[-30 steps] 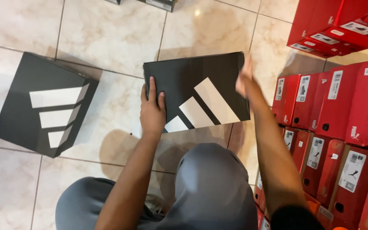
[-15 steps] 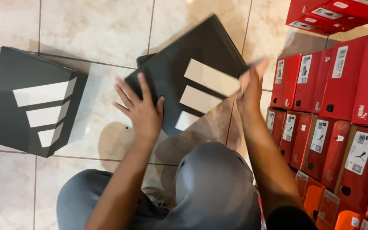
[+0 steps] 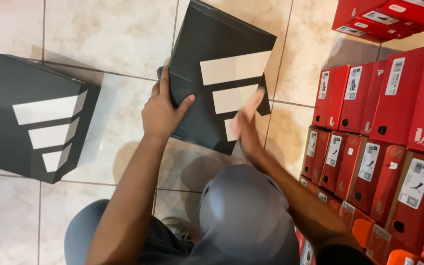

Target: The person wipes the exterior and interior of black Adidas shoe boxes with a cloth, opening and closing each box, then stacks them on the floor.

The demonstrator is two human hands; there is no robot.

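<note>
A dark grey shoe box (image 3: 220, 73) with three white stripes on its lid lies on the tiled floor in front of my knees. My left hand (image 3: 160, 113) grips its left edge, thumb on the lid. Blurred by motion, my right hand (image 3: 245, 125) lies flat on the lid's lower right part with fingers stretched out. A second box of the same kind (image 3: 30, 118) rests on the floor to the left, untouched.
Red shoe boxes (image 3: 384, 118) with white labels stand in rows along the right side, with more stacked at the top right (image 3: 388, 17). My grey-clad knees (image 3: 241, 216) fill the bottom middle. Beige floor tiles (image 3: 109, 34) surround the boxes.
The box between my hands has been turned from lying crosswise to pointing away from me. My left hand shifted to its left edge; my right hand slid down onto the lid.
</note>
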